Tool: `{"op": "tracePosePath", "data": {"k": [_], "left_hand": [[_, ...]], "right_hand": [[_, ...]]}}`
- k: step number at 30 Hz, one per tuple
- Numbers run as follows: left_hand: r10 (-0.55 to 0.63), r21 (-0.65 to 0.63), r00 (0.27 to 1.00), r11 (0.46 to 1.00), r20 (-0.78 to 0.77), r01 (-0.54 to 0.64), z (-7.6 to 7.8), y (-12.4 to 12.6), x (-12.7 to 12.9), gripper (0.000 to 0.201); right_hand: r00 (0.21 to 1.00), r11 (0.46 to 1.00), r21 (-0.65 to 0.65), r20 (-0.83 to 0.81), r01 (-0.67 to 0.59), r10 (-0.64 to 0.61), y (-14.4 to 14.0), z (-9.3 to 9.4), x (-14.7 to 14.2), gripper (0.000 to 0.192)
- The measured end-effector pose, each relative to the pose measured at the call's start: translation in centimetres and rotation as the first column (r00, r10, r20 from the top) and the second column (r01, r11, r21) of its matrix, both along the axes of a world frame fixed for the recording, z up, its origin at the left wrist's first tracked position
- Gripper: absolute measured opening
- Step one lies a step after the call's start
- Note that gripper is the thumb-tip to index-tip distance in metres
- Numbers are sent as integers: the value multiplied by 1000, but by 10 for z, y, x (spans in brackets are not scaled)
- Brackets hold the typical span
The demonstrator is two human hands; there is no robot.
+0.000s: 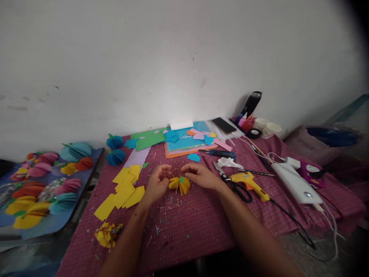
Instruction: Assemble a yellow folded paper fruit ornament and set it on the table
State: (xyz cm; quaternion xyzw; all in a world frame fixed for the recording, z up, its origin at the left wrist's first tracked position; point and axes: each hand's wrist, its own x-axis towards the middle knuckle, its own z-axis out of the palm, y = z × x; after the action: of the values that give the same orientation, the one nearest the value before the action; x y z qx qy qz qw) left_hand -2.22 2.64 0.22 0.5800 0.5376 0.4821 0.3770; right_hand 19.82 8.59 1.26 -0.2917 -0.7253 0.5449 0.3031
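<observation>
Both forearms come in from the bottom of the frame and angle toward each other, meeting just left of centre. The left hand (158, 181) is curled into a loose fist, knuckles up, fingertips tucked in against the left side of the yellow paper ball (179, 184), so it looks like it's pinching the edge of it, though the exact grip is hidden behind the fingers. The right hand (198, 175) lies flatter, fingers bent and pointing left, tips touching the top right of the ball near its little green leaf. Can't tell if that one is actually pinching or just resting there

The ball itself sits on the red checked tablecloth (196, 223), right between the two hands, slightly below their knuckles in the frame

Around it: a bunch of yellow paper squares (123, 190) just left of the left hand, and a crumpled pile of yellow scraps (107, 234) lower left. Right of the right hand there's black-handled scissors (235, 184) and then a yellow glue gun (250, 182) next to them. Stack of coloured paper sheets (184, 144) above the hands by the wall. Far left of the frame, a blue board (57, 223) loaded with finished paper balls in pink, orange, teal and yellow
</observation>
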Motion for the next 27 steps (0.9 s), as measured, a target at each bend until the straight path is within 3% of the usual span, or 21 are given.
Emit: {"op": "tracePosePath", "data": {"k": [4, 10, 16, 19, 23, 27], "left_hand": [[52, 28, 998, 998, -44, -51, 5, -3, -4, 12], [-168, -83, 978, 984, -127, 158, 14, -4, -8, 17], [-199, -71, 963, 979, -180, 189, 12, -1, -8, 16], [-210, -78, 974, 976, -83, 204, 9, 0, -7, 15], [-212, -114, 971, 968, 113, 225, 7, -1, -1, 29], [-213, -152, 957, 958, 196, 244, 8, -2, 3, 37]], "right_hand": [[999, 999, 10, 4, 32, -32, 1, -2, -2, 18], [999, 999, -4, 17, 36, -36, 1, -10, -6, 17], [1000, 999, -36, 19, 10, -9, -3, -11, -11, 15], [1000, 999, -47, -1, -16, 16, -6, -7, -13, 16], [1000, 996, -83, -2, 25, -25, -9, -3, -15, 8], [997, 990, -140, -65, 30, -39, -10, -2, -13, 9]]}}
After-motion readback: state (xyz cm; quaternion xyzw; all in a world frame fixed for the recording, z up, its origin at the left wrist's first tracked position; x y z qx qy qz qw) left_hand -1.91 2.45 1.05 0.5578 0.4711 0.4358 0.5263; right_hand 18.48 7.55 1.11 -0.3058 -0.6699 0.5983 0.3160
